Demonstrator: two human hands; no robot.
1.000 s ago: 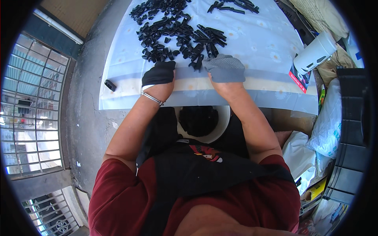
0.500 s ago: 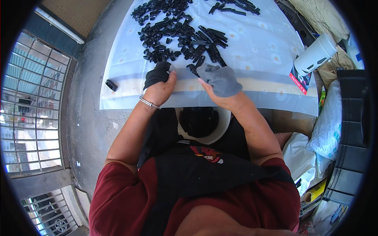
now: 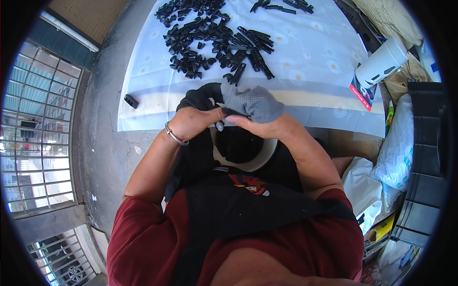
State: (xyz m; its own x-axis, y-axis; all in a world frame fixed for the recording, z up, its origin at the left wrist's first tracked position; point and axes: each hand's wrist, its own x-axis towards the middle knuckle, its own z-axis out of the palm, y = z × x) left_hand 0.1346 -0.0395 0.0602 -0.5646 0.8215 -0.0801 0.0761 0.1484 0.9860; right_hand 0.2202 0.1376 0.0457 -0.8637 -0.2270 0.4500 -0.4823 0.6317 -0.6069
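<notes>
My left hand (image 3: 195, 114), in a black glove that leaves the thumb bare, meets my right hand (image 3: 255, 106) just over the table's near edge. The right one wears a grey dotted glove, its thumb also bare. Both are closed, thumbs almost touching, about a small black plastic piece (image 3: 234, 113) that is mostly hidden by the fingers. Something whitish shows below the left fingers; I cannot make it out. Just beyond the hands lies a heap of small black plastic pieces (image 3: 191, 40), with longer black strips (image 3: 253, 50) to its right.
A pale tub (image 3: 269, 155) with dark contents stands below the table edge, between my legs. On the flower-patterned tablecloth (image 3: 315, 57) lie a small black object (image 3: 131, 101) at left and a white cup (image 3: 381, 62) at right. White bags (image 3: 396, 148) crowd the right side.
My right hand has moved left and my left hand slightly nearer, so the two now meet. The right hand has drawn away from the black strips.
</notes>
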